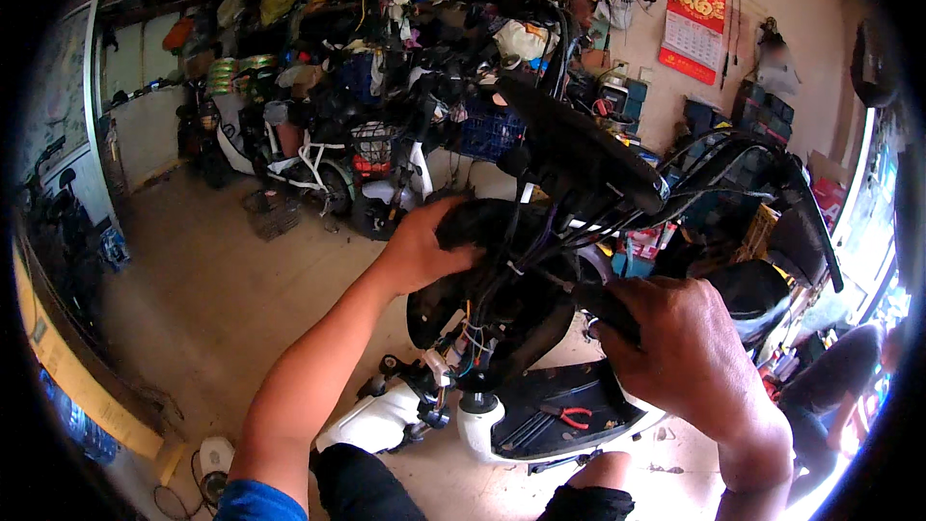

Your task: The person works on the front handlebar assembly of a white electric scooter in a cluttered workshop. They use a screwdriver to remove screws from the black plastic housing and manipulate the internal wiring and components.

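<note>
The black shell stood at the centre of the head view, above the white scooter body and in front of the seated person. The left hand grasped its upper left edge, thumb in view; the other fingers passed largely out of sight behind the rim, so their full contact could not be verified. The right hand was clenched round a dark-handled tool at the right of the shell. The fist covered part of the handle, and the tip was lost among dark cables; the tool's type could not be determined.

Coloured wires hung exposed at the shell's lower front, their ends too small to trace. The inside of the shell was in deep shadow. Overhead, the black handlebar assembly hid part of the background.

Red-handled pliers lay on the black footboard beside slender dark tools, kind unclear. The right forearm and both knees were cut off by the lower edge. At far right, another person was partly lost to glare and the lens rim. Scooters at the rear merged with dim clutter.
</note>
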The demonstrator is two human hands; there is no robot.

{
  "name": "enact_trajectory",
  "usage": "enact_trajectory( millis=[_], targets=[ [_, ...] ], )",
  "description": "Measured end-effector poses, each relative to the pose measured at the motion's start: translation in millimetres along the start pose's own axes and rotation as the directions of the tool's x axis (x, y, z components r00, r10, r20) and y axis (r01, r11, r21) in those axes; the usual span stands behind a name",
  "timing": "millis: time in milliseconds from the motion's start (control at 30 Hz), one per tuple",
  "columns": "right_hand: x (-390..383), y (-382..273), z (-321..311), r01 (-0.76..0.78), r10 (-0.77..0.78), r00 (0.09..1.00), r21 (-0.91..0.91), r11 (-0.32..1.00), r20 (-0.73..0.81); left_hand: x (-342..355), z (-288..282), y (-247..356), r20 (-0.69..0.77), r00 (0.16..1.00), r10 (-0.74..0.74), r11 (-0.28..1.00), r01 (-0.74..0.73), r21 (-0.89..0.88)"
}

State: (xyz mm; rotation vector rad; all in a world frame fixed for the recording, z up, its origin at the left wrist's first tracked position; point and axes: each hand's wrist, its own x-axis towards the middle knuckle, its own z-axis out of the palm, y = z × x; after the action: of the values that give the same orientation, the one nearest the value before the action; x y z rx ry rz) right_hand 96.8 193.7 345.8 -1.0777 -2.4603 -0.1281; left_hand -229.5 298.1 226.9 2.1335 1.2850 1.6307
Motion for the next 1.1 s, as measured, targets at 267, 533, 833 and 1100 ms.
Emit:
enact_trajectory(
  millis=[267,533,833,1100],
  targets=[
    [3.4,-4.4,-3.6,0.006,-0.006,1.0,0.0,1.0,0.029,-2.0,-0.5,7.4,0.071,0.996,-0.049,0.974,0.063,-0.216],
    [15.6,-20.1,-15.1,0.084,-0.081,0.996,-0.065,0.994,0.044,-2.9,-2.7,10.4,0.067,0.996,-0.058,0.986,0.068,-0.153],
    [12.4,-14.9,-12.0,0.04,-0.038,0.998,-0.041,0.998,0.057,-1.3,1.5,-1.9,0.03,0.999,-0.025,0.989,0.029,-0.145],
    [13.7,-8.0,-5.3,0.067,-0.067,0.997,0.0,0.998,0.046,-5.5,-3.7,2.6,0.005,0.999,-0.038,0.989,0.038,-0.14]
  ],
)
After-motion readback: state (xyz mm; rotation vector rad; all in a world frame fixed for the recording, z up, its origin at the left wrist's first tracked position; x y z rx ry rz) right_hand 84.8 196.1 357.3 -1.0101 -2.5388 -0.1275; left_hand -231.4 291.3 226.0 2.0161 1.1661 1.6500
